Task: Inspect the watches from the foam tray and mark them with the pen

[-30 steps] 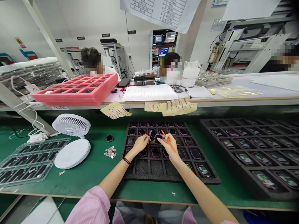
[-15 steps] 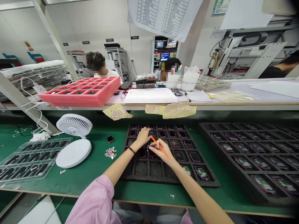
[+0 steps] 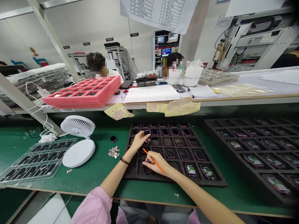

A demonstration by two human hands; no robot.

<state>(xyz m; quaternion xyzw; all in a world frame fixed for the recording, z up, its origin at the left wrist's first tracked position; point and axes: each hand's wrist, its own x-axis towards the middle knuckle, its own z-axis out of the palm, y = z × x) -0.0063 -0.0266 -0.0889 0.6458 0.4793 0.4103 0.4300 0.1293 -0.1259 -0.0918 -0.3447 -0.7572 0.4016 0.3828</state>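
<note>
On the far left of the green-topped table lies a clear plastic blister tray with dark items in its cells. Just beside it stand a small white fan and a round white disc. Farther right, a lone black device sits near a small heap of metallic tabs. On the raised shelf behind, a pink foam tray sits to the left of a ruled white sheet, while perforated yellow sticker sheets hang over the shelf's edge.

The person's hands work over a black foam tray divided into compartments, most holding dark rounded devices. The left hand, with a dark band on its wrist, curls its fingers around a small dark device at an upper compartment. The right hand lies lower, closed in a pinch on an orange stick, with its fingers over a dark device in a lower compartment near the tray's front edge. To the right, a larger black tray holds rows of devices with green-marked screens.
</note>
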